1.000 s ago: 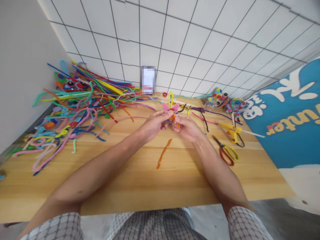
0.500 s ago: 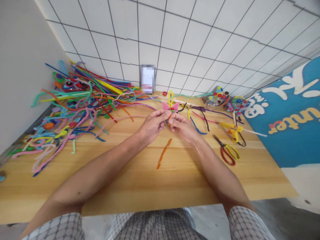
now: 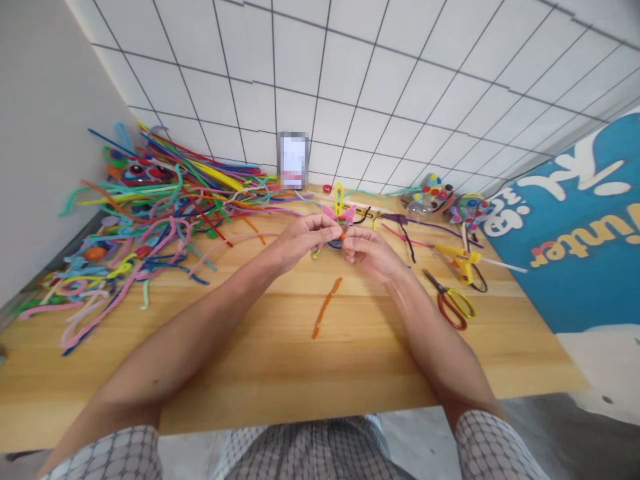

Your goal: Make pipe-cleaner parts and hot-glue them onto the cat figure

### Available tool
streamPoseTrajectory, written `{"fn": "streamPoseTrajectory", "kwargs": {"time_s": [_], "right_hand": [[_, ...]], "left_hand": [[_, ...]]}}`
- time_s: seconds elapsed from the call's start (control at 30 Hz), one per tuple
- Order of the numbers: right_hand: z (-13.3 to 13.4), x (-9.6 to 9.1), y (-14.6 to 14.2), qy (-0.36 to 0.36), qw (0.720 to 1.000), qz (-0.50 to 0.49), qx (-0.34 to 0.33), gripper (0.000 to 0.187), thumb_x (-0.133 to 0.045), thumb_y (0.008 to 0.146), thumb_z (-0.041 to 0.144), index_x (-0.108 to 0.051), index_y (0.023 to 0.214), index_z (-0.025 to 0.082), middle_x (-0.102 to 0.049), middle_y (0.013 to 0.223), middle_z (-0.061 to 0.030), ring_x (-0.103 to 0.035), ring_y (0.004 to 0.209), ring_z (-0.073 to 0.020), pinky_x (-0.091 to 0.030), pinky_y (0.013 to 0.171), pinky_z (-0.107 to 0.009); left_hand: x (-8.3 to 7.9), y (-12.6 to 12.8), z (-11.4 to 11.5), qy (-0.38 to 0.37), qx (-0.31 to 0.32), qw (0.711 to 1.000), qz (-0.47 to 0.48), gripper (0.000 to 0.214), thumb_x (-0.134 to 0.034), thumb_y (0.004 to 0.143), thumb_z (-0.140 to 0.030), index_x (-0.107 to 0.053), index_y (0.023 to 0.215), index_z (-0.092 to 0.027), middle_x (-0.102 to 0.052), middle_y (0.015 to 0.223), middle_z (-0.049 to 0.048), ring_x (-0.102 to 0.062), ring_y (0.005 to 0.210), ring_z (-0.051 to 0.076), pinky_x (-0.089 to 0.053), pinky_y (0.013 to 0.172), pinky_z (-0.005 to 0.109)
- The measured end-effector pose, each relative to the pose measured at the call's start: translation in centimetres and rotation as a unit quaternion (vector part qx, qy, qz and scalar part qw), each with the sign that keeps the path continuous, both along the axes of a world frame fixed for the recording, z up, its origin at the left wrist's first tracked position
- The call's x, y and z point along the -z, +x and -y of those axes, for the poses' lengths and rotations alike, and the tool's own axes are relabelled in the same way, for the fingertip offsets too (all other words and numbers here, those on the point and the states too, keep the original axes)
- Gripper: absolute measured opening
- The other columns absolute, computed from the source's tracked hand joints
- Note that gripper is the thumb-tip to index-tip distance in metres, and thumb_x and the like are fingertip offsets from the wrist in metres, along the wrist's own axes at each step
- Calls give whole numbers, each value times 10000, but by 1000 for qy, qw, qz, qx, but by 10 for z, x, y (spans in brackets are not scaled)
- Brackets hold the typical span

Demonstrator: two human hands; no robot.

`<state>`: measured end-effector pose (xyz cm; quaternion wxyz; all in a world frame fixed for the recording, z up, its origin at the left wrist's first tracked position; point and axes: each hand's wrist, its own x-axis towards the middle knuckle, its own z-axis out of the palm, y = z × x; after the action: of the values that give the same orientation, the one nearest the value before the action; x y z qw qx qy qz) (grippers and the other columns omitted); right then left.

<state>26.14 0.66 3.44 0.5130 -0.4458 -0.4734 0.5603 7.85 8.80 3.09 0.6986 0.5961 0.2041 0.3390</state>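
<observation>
Near the middle of the table, my left hand (image 3: 311,239) and my right hand (image 3: 369,248) meet fingertip to fingertip. Both pinch a short orange pipe cleaner (image 3: 344,235) between them. Just beyond the fingers lies a small figure with pink wing-like pieces (image 3: 346,214) and a yellow pipe-cleaner loop (image 3: 339,199) at its top; my hands hide its lower part. A second orange pipe cleaner (image 3: 327,308) rests on the wood below my hands.
Tangled pipe cleaners (image 3: 165,220) cover the left of the table (image 3: 280,387). A phone (image 3: 293,160) leans on the tiled wall. At the right are scissors (image 3: 447,300), a yellow glue gun (image 3: 460,261) and decorated crafts (image 3: 433,195). A blue sign (image 3: 590,267) stands beyond.
My fingers have moved slightly apart around the orange pipe cleaner, showing more of it and of what lies behind. The camera view has shifted a little.
</observation>
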Motion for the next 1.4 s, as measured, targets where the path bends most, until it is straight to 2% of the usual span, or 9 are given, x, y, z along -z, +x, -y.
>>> {"fn": "streamPoseTrajectory", "kwargs": {"time_s": [0.1,0.2,0.37,0.57,0.7,0.83,0.97,1.13,1.4], "right_hand": [[0,0,1,-1,1000,-2,-8,353,-879,737,430,-620,652,205,-568,601,41,-464,551,-108,-327,568,-278],[-1,2,1,0,1000,-2,-11,374,-886,755,468,-634,674,205,-570,615,40,-471,558,-111,-323,567,-277],[-1,11,-7,14,1000,-2,9,405,-920,747,506,-647,721,209,-572,644,47,-461,581,-108,-329,581,-274],[-2,15,-14,29,999,-7,32,448,-922,753,531,-614,679,214,-566,629,50,-463,584,-111,-350,614,-286],[-1,8,-6,12,1000,-8,13,423,-912,760,491,-605,668,213,-535,596,54,-442,560,-109,-326,593,-283],[0,5,-1,13,1000,8,1,357,-885,764,434,-628,669,206,-549,596,45,-443,554,-109,-305,582,-282],[0,5,-1,16,1000,18,-11,358,-869,779,444,-629,664,205,-560,604,42,-451,564,-112,-317,591,-282],[0,5,-2,13,1000,17,-4,426,-899,768,533,-631,692,211,-576,634,36,-457,579,-118,-324,586,-279],[-2,12,-16,46,997,27,61,442,-898,746,580,-645,698,221,-562,640,40,-465,593,-121,-350,592,-285]], "left_hand": [[0,-2,-2,31,-3,999,-16,354,-910,746,-476,-741,785,-168,-600,661,-9,-441,562,92,-313,517,241],[3,0,0,8,-13,1000,-6,359,-914,738,-479,-754,794,-162,-600,651,-7,-421,542,88,-291,504,247],[9,11,16,-105,-42,992,62,318,-937,727,-389,-732,760,-148,-631,667,-1,-400,516,65,-274,492,230],[6,20,36,-240,-75,961,117,273,-869,836,-297,-664,722,-158,-562,605,-39,-428,509,58,-321,504,191],[2,15,24,-205,-31,975,79,322,-832,873,-426,-691,776,-154,-621,688,-5,-484,529,71,-332,495,206],[1,4,5,-66,5,998,13,338,-874,802,-462,-736,825,-154,-599,674,-2,-484,563,91,-330,502,223],[1,-3,-1,31,19,999,-28,323,-881,785,-450,-733,795,-162,-592,683,-3,-471,587,98,-343,512,232],[6,1,3,5,-14,1000,-9,351,-901,760,-485,-754,804,-168,-596,663,0,-448,563,101,-317,500,249],[15,20,29,-131,-110,981,93,384,-932,696,-477,-707,783,-177,-634,678,0,-457,580,94,-330,550,242]]}}
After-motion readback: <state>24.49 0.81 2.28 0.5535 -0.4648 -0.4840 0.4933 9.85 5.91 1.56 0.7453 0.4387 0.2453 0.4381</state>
